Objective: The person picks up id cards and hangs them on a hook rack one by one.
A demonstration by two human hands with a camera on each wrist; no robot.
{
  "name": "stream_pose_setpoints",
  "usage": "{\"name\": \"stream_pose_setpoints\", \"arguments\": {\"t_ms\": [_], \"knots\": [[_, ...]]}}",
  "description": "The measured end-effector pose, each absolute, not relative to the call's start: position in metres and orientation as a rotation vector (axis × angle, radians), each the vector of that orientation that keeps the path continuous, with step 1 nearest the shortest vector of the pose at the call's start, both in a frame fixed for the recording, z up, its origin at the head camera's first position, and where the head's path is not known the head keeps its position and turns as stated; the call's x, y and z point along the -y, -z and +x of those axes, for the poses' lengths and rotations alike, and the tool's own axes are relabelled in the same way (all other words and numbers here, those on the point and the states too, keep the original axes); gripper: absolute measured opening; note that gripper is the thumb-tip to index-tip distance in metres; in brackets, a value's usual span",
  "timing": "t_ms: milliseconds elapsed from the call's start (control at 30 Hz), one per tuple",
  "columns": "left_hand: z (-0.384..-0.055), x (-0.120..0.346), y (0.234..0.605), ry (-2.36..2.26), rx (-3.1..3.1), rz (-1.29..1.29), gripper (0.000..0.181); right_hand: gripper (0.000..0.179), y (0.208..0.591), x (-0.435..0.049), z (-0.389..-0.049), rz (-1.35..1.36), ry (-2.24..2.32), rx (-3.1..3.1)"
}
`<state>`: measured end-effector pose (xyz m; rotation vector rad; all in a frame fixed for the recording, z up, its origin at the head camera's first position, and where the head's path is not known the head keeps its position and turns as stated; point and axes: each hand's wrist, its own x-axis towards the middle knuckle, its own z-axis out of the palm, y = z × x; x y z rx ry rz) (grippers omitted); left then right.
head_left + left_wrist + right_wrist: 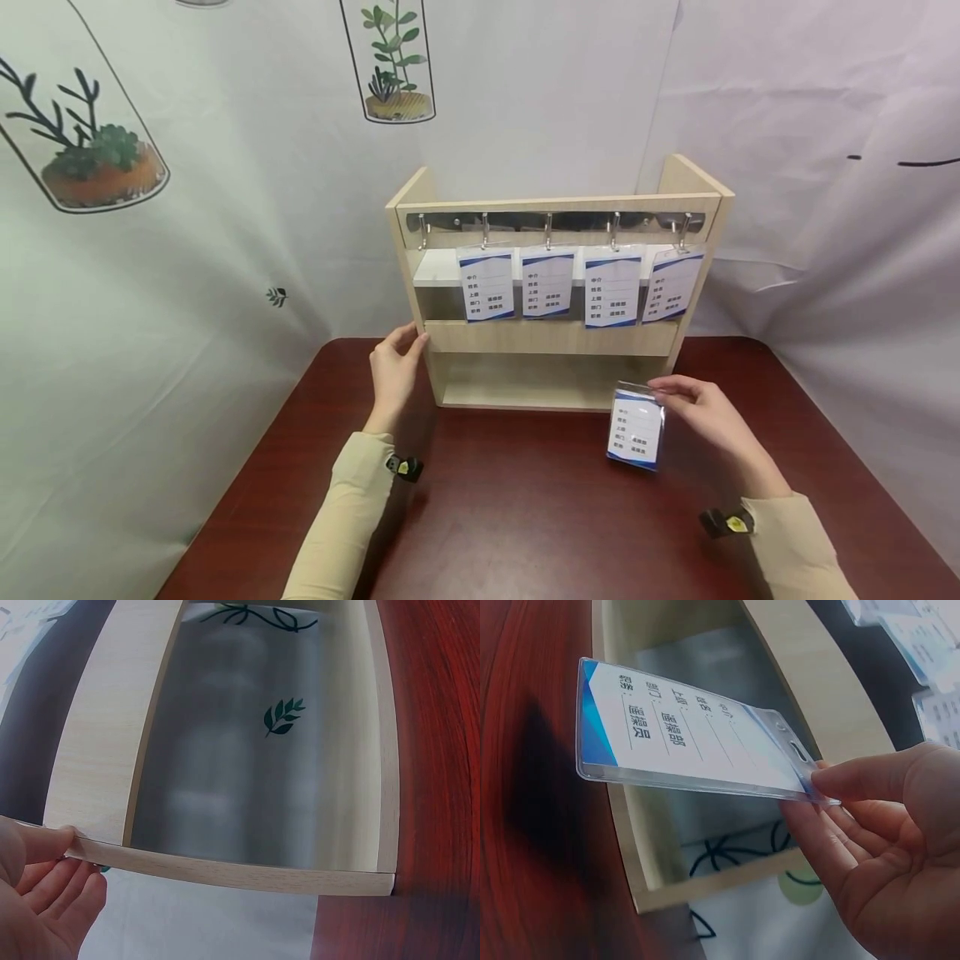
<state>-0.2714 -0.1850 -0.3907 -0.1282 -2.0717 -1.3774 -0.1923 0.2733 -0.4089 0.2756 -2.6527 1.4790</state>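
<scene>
My right hand (697, 408) pinches a badge (635, 429) in a clear plastic sleeve by its slotted top corner, thumb on one face and fingers behind. In the right wrist view the badge (682, 735) shows white with blue corners and printed lines. It is held in front of the lower right of a light wooden rack (551, 337). At the rack's left side panel, my left hand (393, 367) grips the edge between thumb and fingers. Four similar badges hang from the metal hook strip (525, 222), among them one badge (486, 287) at the left; the leftmost hook (422, 232) is bare.
The rack stands toward the back of a dark red table (510, 508). Behind it hangs a pale cloth (547, 100) printed with plants in glass jars. A white shelf (442, 267) shows behind the hanging badges, and an open compartment (525, 383) lies below.
</scene>
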Motion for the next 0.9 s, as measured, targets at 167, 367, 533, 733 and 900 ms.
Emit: {"name": "stream_pose_setpoints", "arguments": {"t_ms": [167, 367, 533, 733, 900], "knots": [[-0.270, 0.185, 0.391, 1.389, 2.064, -0.131, 0.031, 0.032, 0.404, -0.259, -0.197, 0.346, -1.522, 2.621], [-0.271, 0.185, 0.391, 1.377, 2.065, -0.123, 0.031, 0.029, 0.396, -0.239, -0.203, 0.412, -1.563, 2.621], [-0.272, 0.183, 0.390, 1.375, 2.066, -0.119, 0.031, 0.028, 0.388, -0.225, -0.207, 0.510, -1.552, 2.600], [-0.271, 0.183, 0.389, 1.370, 2.072, -0.122, 0.031, 0.027, 0.373, -0.204, -0.212, 0.601, -1.535, 2.566], [-0.270, 0.184, 0.389, 1.361, 2.076, -0.115, 0.031, 0.026, 0.359, -0.187, -0.216, 0.669, -1.531, 2.531]]}}
